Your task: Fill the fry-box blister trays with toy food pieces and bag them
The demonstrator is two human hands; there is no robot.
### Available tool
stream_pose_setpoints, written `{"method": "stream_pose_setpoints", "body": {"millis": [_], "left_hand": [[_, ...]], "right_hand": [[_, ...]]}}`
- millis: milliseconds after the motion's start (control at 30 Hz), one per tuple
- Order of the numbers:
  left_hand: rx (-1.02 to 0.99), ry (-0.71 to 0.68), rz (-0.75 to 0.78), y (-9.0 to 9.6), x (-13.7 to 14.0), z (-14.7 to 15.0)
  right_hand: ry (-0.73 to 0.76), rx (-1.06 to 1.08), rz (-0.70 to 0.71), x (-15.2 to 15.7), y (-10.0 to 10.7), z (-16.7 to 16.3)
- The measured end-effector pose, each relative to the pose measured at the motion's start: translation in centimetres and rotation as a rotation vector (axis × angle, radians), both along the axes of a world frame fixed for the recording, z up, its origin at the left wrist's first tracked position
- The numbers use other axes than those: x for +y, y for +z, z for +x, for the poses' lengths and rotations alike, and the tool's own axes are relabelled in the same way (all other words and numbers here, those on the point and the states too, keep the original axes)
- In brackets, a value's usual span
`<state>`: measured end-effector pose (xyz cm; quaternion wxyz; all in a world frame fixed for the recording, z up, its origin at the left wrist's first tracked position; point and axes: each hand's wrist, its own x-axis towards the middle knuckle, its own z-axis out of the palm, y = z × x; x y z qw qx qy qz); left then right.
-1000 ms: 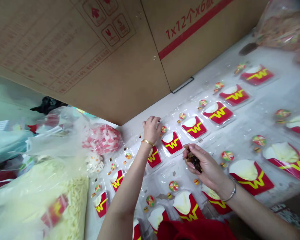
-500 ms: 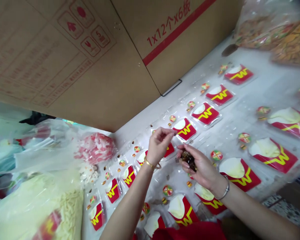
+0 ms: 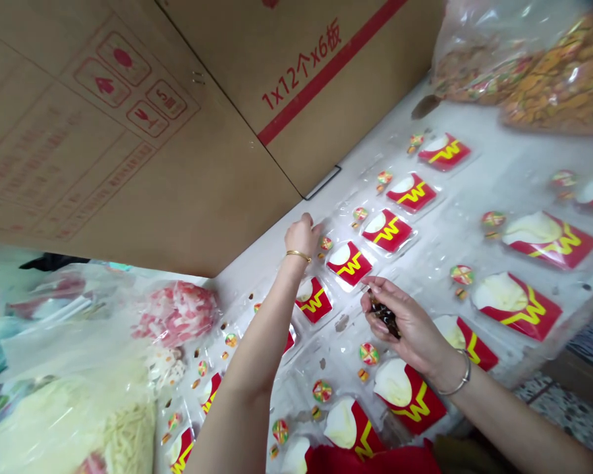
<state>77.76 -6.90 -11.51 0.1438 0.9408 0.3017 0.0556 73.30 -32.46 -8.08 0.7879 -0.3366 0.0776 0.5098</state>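
My left hand (image 3: 304,236), with a gold bangle at its wrist, reaches to the far row of clear plastic trays (image 3: 343,212). Its fingers are bent together over the tray beside a small pizza-like disc (image 3: 326,243); whatever they pinch is hidden. My right hand (image 3: 409,322) is closed round a cluster of small, glossy dark brown pieces (image 3: 384,316), held above the trays. Red fries-box shapes with a yellow zigzag, such as this fries box (image 3: 350,265), sit in the trays. Tiny burger-like pieces (image 3: 363,374) lie near the discs.
A large cardboard box (image 3: 217,164) stands along the table's far side. Bags of orange-brown pieces (image 3: 563,85) lie at the upper right. At the left are a bag of pink and white pieces (image 3: 175,313) and a bag of pale fry-like sticks (image 3: 131,434).
My left hand has moved away from my right hand, up and left to the far tray edge. My right hand still holds the dark pieces. The whole view has shifted slightly.
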Motion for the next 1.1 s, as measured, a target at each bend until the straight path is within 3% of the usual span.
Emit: {"method": "stream_pose_setpoints", "body": {"millis": [67,133,267,333,433,500,567,667,800,967,1100], "left_hand": [[-0.020,-0.001,0.013,0.6,-0.6,-0.3],[-0.072,-0.061,-0.090,2.0,-2.0,-1.1],[-0.080,-0.426,-0.587,5.9,-6.7,-4.0],[-0.031,-0.521,-0.822,7.2,-9.0,-5.4],[0.011,-0.451,-1.078,7.7,-10.7,-6.0],[-0.030,-0.371,-1.135,7.2,-10.3,-5.0],[-0.131,-0.298,-1.023,6.3,-8.8,-3.0],[-0.285,-0.223,-0.629,4.6,-6.0,1.2],[-0.298,-0.285,-0.240,2.1,-3.7,6.2],[-0.167,-0.359,0.029,0.2,-3.8,8.6],[-0.134,-0.355,0.065,0.2,-3.3,8.1]], "right_hand": [[-0.004,0.000,0.008,-0.1,0.1,0.4],[-0.006,-0.002,0.019,-0.2,0.3,0.7],[-0.009,-0.012,0.062,-0.4,0.5,1.3],[-0.009,0.001,0.062,-0.4,0.4,1.5],[-0.039,0.032,0.046,-0.4,0.2,1.6],[-0.079,0.036,0.051,-0.5,0.1,1.8],[-0.101,0.036,0.065,-0.7,0.1,2.2],[-0.101,0.057,0.082,-1.3,0.0,2.9],[-0.131,0.101,0.111,-2.4,-0.2,3.7],[-0.167,0.145,0.110,-3.4,-0.6,4.4],[-0.159,0.141,0.097,-3.8,-0.8,4.7]]}}
